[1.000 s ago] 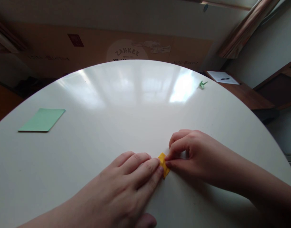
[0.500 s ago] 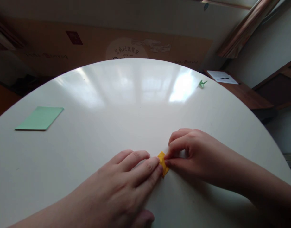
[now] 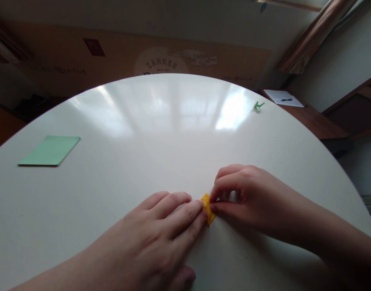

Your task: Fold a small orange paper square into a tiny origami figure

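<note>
A small piece of folded yellow origami paper [image 3: 208,214] lies on the white table, partly covered by fingertips. My left hand [image 3: 164,228] is palm down with its fingers stretched out, and their tips press on the paper's left side. On the other side, my right hand [image 3: 242,190] pinches the paper's right edge between thumb and index finger. The underside of the paper and the part beneath my fingertips are hidden.
A stack of square green paper [image 3: 50,150] lies at the left of the round white table [image 3: 127,161]. Near the far right edge sits a small folded green paper figure [image 3: 258,106]. Beyond the table, a brown surface holds a white sheet [image 3: 279,97] with a dark pen [image 3: 286,100].
</note>
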The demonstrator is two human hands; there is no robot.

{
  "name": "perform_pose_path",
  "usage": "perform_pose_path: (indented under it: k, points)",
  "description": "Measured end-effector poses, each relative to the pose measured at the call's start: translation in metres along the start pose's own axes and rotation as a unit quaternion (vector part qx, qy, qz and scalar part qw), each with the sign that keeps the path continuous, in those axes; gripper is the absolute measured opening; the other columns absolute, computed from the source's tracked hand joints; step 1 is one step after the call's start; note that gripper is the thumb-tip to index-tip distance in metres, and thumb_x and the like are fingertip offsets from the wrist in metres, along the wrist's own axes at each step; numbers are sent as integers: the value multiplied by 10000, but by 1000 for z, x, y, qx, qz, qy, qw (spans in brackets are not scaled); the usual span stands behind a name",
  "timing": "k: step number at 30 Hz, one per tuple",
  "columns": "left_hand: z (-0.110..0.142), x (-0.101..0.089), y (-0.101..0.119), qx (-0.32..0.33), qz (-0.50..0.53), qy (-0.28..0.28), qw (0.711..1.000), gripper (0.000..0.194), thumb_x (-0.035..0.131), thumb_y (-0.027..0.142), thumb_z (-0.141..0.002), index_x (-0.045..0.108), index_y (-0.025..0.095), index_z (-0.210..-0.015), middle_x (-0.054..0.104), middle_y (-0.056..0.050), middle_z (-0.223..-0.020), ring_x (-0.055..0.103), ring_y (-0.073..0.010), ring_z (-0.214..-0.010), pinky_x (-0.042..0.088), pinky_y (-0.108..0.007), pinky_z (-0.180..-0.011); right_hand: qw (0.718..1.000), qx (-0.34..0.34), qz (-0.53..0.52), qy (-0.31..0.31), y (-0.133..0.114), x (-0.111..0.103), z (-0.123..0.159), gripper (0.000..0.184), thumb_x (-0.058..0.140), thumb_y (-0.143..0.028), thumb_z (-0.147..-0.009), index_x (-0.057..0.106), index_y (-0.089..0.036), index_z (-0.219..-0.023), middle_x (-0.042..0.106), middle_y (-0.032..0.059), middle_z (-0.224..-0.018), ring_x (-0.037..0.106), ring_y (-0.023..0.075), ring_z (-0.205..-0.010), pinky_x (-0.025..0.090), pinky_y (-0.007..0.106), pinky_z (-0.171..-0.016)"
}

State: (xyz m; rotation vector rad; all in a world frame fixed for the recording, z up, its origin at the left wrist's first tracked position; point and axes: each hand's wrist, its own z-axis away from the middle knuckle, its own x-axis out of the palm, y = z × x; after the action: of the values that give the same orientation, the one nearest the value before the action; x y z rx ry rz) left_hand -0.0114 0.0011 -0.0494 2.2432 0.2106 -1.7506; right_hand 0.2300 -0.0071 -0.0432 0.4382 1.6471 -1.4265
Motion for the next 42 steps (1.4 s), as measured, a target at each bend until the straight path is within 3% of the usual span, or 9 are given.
perform_pose_path:
  k: [3,13,18,26,33,37,42]
  points:
    - [-1,-2,-1,-14,-1,-29,999,465,529,386,-957,629,140,-1338,695,-67,-1305,626,-289,-1117,446,-406,-966,1000,-18,2,-4,0,0,1,198,703,-131,-833,779,-313,-854,719,-72,-863,634,108,-742,447,223,-674]
    - [0,5,-1,-19,20,-16,999,414,537,373,-957,645,145,-1285,708,-55,-1260,611,-278,-1102,407,-411,-979,995,-59,76,-24,-6,-3,4,185,701,-194,-886,803,-348,-897,700,-57,-801,612,107,-647,396,228,-589]
    - [-3,2,0,-12,55,-12,998,298,605,365,-929,684,199,-1163,725,-22,-1137,621,-236,-991,425,-383,-945,995,-54,82,-22,-6,-2,3,193,715,-167,-862,799,-339,-840,698,-64,-782,610,97,-636,378,223,-578]
    - [-5,-2,3,-16,70,-29,997,222,599,298,-936,684,214,-1124,704,-23,-1014,617,-229,-898,479,-394,-867,996,-39,74,-21,-8,-4,3,204,709,-163,-853,800,-345,-843,710,-70,-798,621,99,-643,384,220,-588]
    - [-5,-6,-10,-20,101,-17,995,192,544,231,-968,670,198,-1108,732,-35,-1153,649,-241,-1024,505,-379,-930,997,-41,58,-29,-8,-3,3,217,696,-130,-852,801,-320,-834,711,-66,-794,617,90,-638,395,211,-589]
    - [-6,-6,-9,-11,91,-17,996,265,519,225,-980,665,198,-1199,724,-43,-1218,655,-243,-1080,500,-379,-976,998,-45,28,-32,-5,-3,3,222,679,-122,-867,811,-300,-884,720,-36,-815,637,106,-673,424,216,-622]
    - [-6,-5,-8,-10,89,-20,996,271,521,248,-982,671,196,-1202,730,-61,-1157,656,-246,-1041,514,-375,-951,996,-67,3,-50,-1,-3,0,225,641,-105,-885,797,-264,-914,710,-11,-854,629,115,-700,436,219,-644]
